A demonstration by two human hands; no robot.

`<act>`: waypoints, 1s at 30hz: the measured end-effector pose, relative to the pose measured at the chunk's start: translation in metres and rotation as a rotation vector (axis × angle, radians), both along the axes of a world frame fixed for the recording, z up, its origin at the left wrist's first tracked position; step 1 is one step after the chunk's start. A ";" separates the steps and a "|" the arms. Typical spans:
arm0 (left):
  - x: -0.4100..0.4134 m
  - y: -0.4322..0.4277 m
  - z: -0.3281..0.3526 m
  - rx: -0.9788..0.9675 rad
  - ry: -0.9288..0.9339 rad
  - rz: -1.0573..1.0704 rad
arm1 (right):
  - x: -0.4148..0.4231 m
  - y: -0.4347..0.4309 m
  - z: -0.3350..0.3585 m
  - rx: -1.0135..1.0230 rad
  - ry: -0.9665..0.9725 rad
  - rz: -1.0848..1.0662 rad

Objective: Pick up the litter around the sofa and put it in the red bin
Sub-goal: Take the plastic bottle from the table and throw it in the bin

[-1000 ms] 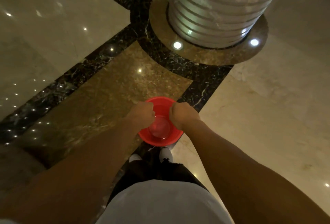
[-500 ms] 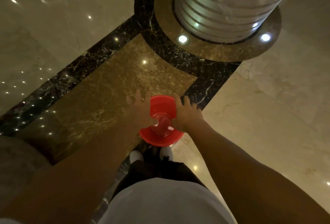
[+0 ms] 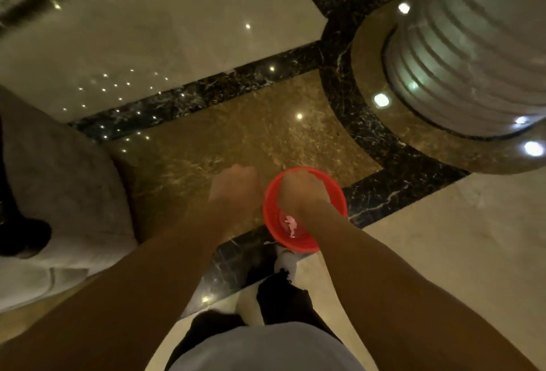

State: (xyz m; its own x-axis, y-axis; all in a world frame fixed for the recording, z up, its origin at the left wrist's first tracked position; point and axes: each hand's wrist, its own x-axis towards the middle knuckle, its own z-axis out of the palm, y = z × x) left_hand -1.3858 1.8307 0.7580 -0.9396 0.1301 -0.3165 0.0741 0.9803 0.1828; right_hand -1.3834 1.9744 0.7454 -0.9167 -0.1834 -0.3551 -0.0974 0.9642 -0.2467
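Note:
The red bin (image 3: 331,193) hangs just above the marble floor in front of my feet. My right hand (image 3: 301,190) is closed over its near rim and carries it. A small pale pink scrap of litter (image 3: 291,224) lies on the bin's bottom. My left hand (image 3: 233,186) is a loose fist just left of the bin and apart from it; nothing shows in it. The grey sofa (image 3: 65,181) fills the left edge of the view, its rounded corner close to my left forearm.
A wide ribbed pillar (image 3: 466,45) stands at the upper right on a round base with floor lights (image 3: 381,100). A dark cushion or object (image 3: 23,237) rests on the sofa. Polished marble floor (image 3: 177,31) stretches ahead. My shoe (image 3: 285,261) is under the bin.
Both hands were at the bin with fingers spread half a second ago. Now the right hand alone grips its rim and the left has drawn off left as a fist. The view swung left, revealing the sofa.

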 end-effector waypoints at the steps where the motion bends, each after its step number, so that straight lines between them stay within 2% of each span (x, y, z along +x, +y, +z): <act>1: 0.009 -0.020 0.004 0.009 0.010 0.053 | 0.004 -0.016 0.005 0.018 0.004 0.040; 5: 0.060 -0.105 0.006 0.037 0.040 0.237 | 0.022 -0.086 0.017 0.075 -0.018 0.220; 9: 0.161 -0.216 0.004 0.025 0.102 0.425 | 0.069 -0.199 0.034 0.064 -0.001 0.470; 18: 0.461 -0.449 0.029 -0.171 0.073 1.056 | 0.295 -0.481 0.063 -0.130 0.089 1.048; 22: 0.565 -0.506 0.037 -0.238 0.064 1.280 | 0.387 -0.575 0.074 -0.221 0.078 1.245; 26: 0.642 -0.554 0.028 -0.246 -0.023 1.436 | 0.457 -0.660 0.071 -0.181 0.023 1.396; 30: 0.688 -0.608 0.009 -0.219 -0.076 1.560 | 0.501 -0.743 0.052 -0.113 0.046 1.538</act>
